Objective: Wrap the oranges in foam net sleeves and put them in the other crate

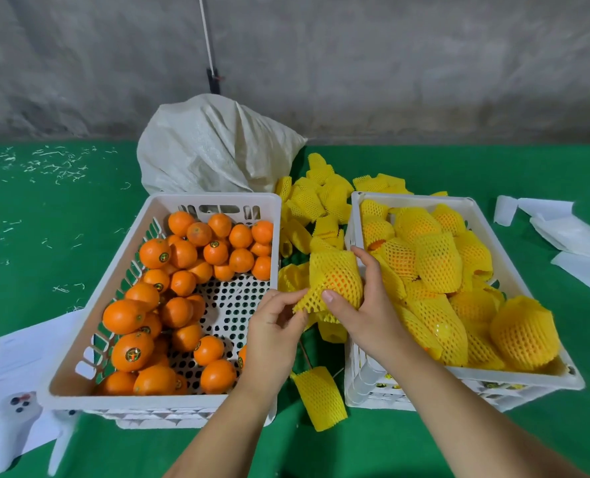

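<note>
Both forearms reach up from the lower edge over the green bench. Left hand pinches the lower edge of a yellow foam net sleeve between its fingers. Right hand curls its fingers around the sleeved orange, held between the left crate of bare oranges and the right crate of wrapped fruit. Loose sleeves lie behind.
</note>
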